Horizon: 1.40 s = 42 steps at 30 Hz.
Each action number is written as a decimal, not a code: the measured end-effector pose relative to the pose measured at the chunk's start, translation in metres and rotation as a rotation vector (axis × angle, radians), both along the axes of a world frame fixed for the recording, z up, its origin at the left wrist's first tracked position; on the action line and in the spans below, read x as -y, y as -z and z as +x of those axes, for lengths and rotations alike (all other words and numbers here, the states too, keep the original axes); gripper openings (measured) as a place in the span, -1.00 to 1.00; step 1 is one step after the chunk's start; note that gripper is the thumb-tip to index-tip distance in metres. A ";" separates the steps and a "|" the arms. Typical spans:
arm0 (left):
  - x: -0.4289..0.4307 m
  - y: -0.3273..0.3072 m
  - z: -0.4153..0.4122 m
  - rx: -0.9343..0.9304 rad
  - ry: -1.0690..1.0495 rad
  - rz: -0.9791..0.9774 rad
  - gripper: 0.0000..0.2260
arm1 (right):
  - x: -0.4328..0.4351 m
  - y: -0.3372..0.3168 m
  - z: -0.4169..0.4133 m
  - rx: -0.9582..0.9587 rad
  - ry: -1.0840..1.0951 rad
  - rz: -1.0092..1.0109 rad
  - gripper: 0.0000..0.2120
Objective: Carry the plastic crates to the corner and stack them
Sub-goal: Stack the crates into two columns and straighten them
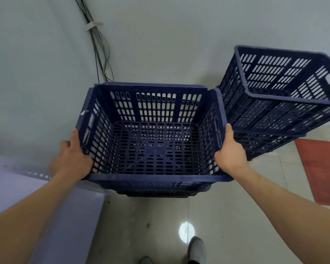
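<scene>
**A:** While both hands have hold of it, where does the blue crate (154,149) sit?

**B:** It sits in the corner where the two pale walls (36,73) meet, right below the cables (99,50) that run down the joint. The person's left hand (72,161) grips the left side wall, with the thumb pointing up along the outside. The right hand (231,155) grips the right side wall, with the thumb lying by the rim. The fingers of both hands are mostly hidden by the plastic, though they seem to be curled round it.

**A:** Is it set down?

**B:** That cannot be told. A lower crate (156,193) shows as a dark edge under the near wall, so this looks like the stacking step, close to its end. Whether the base is already seated on that crate or hangs just above it is hidden.

**A:** What does the next move call for?

**B:** Probably it calls for squaring the four corners over the crate beneath. Then the person would lower it evenly, so that neither side drops first, and only then loosen both grips. The far right corner lies just beside the neighbouring stack (274,103), and contact there cannot be made out. Any sideways shuffle should therefore go gently, or that stack may be nudged. Its top crate already looks turned against the one under it, though the wide lens may exaggerate that.
</scene>
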<state>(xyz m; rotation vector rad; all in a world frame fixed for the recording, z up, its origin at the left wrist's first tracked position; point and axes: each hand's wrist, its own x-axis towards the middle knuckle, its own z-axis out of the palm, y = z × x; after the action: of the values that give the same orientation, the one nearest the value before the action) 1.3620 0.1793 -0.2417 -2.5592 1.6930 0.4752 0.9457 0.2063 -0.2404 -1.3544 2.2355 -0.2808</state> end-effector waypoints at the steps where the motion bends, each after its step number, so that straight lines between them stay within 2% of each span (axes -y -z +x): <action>1: 0.002 -0.001 0.000 -0.004 0.008 0.010 -0.22 | 0.001 0.001 -0.001 0.002 -0.003 -0.002 -0.02; 6: 0.012 -0.017 0.001 -0.033 0.044 0.213 -0.15 | 0.000 0.003 -0.008 0.049 -0.038 0.011 -0.03; 7: 0.016 -0.025 -0.005 0.025 0.045 0.248 -0.19 | 0.001 0.003 -0.013 0.104 -0.064 0.037 -0.02; 9: 0.024 -0.038 -0.026 0.153 0.086 0.271 -0.31 | 0.003 0.001 -0.026 0.342 -0.092 0.108 -0.01; 10: 0.027 -0.044 -0.043 0.176 0.127 0.266 -0.34 | 0.002 -0.003 -0.034 0.460 -0.093 0.131 -0.02; 12: 0.028 -0.059 -0.085 0.143 0.197 0.234 -0.31 | -0.001 -0.014 -0.052 0.529 -0.116 0.136 -0.11; 16: 0.030 -0.082 -0.167 0.059 0.288 0.200 -0.22 | -0.013 -0.045 -0.094 0.449 -0.158 0.072 -0.23; 22: 0.038 -0.102 -0.269 -0.087 0.351 0.094 -0.23 | -0.014 -0.091 -0.186 0.294 -0.189 -0.044 -0.24; 32: 0.108 -0.109 -0.394 -0.248 0.512 -0.129 -0.40 | 0.019 -0.106 -0.323 0.095 -0.077 -0.065 -0.26; 37: 0.163 -0.103 -0.459 -0.334 0.513 -0.113 -0.43 | 0.062 -0.107 -0.381 0.024 -0.059 -0.058 -0.29; 42: 0.211 -0.091 -0.526 -0.395 0.446 0.009 -0.40 | 0.101 -0.105 -0.441 -0.016 0.022 -0.047 -0.33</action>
<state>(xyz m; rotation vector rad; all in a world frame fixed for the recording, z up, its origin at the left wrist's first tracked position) 0.8363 -0.0322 -0.1506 -2.0729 2.2903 0.9907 0.5048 0.1055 -0.1356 -1.3614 2.2718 -0.3339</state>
